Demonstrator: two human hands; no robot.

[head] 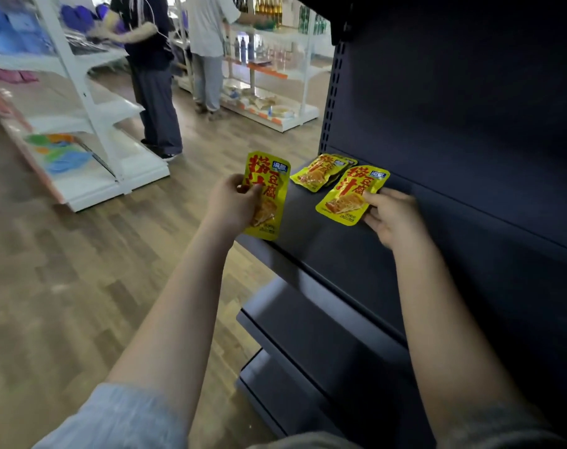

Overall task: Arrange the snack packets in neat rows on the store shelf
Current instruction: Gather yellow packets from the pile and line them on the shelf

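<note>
Head view, dark blue-grey store shelf (324, 241); its front lip runs diagonally from the near right toward the upright post with slotted holes at the far end. Shelf surface nearer than the packets is bare, dark and matte, bounded behind by the dark back panel; lower shelves of the same unit step down below it. Left hand (233, 202) grips one yellow snack packet (269, 196) upright, thumb across its face, fingers curled behind; the packet hangs at the shelf's front lip, mostly over the aisle side. Right hand (393, 215) pinches the right edge of a second yellow packet (351, 194), thumb on top, fingers below; this packet sits tilted, near-flat over the shelf, contact with the surface not resolvable. Just beyond it, at the far end of the shelf, a small overlapping pile of packets (321, 171) lies flat; at least two, exact count not readable. Counted: two packets in hand, one pile. Floor is wood-pattern plank (81, 270), open aisle to the left. White shelving units (91, 124) stand across the aisle with coloured goods, blurred. Two people (155, 76) stand in the background near another white rack carrying bottles.
</note>
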